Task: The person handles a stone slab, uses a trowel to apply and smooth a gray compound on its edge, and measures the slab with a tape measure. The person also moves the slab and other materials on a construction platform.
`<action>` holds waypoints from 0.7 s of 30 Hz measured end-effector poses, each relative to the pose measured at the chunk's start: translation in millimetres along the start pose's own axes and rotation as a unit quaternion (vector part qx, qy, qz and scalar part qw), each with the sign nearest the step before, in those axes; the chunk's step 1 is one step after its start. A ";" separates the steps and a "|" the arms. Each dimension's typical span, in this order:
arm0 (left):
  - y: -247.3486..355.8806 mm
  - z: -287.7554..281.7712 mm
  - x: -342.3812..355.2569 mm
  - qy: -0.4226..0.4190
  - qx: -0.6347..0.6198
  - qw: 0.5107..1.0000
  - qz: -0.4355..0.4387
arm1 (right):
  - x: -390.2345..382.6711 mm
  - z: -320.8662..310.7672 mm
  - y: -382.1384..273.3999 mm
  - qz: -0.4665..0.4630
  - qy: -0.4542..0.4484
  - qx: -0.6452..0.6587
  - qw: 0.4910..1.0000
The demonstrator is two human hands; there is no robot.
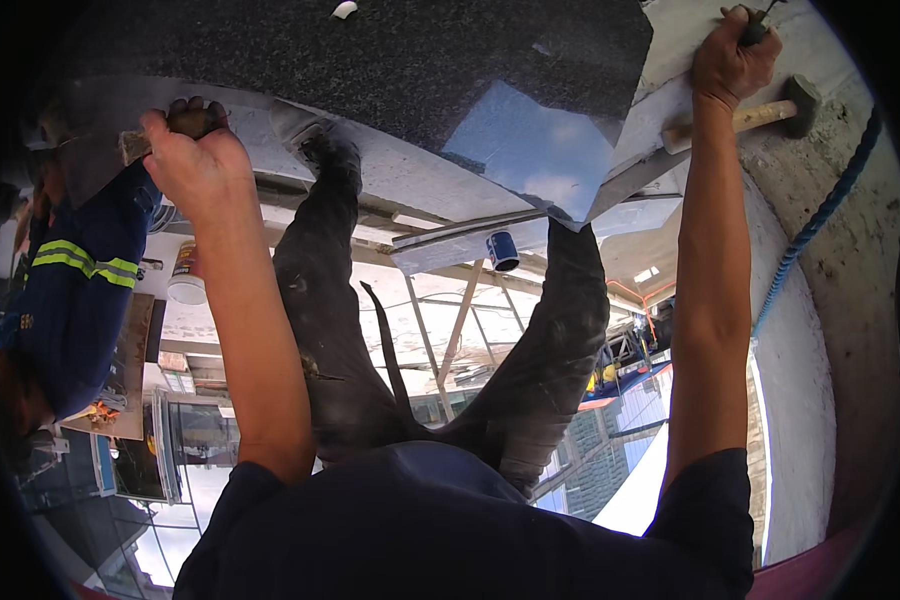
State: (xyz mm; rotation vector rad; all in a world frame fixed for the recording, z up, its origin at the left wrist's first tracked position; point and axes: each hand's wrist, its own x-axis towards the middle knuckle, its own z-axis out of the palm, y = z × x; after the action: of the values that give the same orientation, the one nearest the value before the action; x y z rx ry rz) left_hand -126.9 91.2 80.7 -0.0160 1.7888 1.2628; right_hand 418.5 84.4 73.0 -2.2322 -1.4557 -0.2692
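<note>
My left hand is closed around a dull brown object at the edge of a dark speckled stone slab. A rough tan end shows beside the thumb. I cannot make out its kind. Up at the top right, my right hand grips a dark-handled tool with a thin end, partly cut off by the frame. Beneath my right wrist lies a mallet with a wooden handle and a grey head. A shiny bluish patch covers the slab's near right corner.
A blue rope hangs along the pale curved wall at right. Between my legs, a blue can rests on a ledge. Another person's navy sleeve with reflective stripes is at left, near a white bucket.
</note>
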 end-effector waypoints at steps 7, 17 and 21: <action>27.4 8.0 55.0 -0.027 -0.057 0.998 0.015 | 2.1 -7.9 -13.3 0.006 -0.031 0.068 0.997; 13.7 13.6 35.4 -0.003 -0.023 0.997 0.077 | 5.7 -1.6 -8.0 -0.020 -0.021 -0.007 1.000; 34.3 19.2 33.7 -0.047 -0.028 0.985 0.161 | 1.8 -9.6 -24.9 -0.005 -0.042 0.089 0.995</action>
State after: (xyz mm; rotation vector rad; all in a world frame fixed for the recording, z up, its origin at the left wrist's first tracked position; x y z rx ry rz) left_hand -150.2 137.3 82.3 0.3071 1.7197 1.5156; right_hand 397.6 89.7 88.7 -2.1156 -1.4730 -0.0462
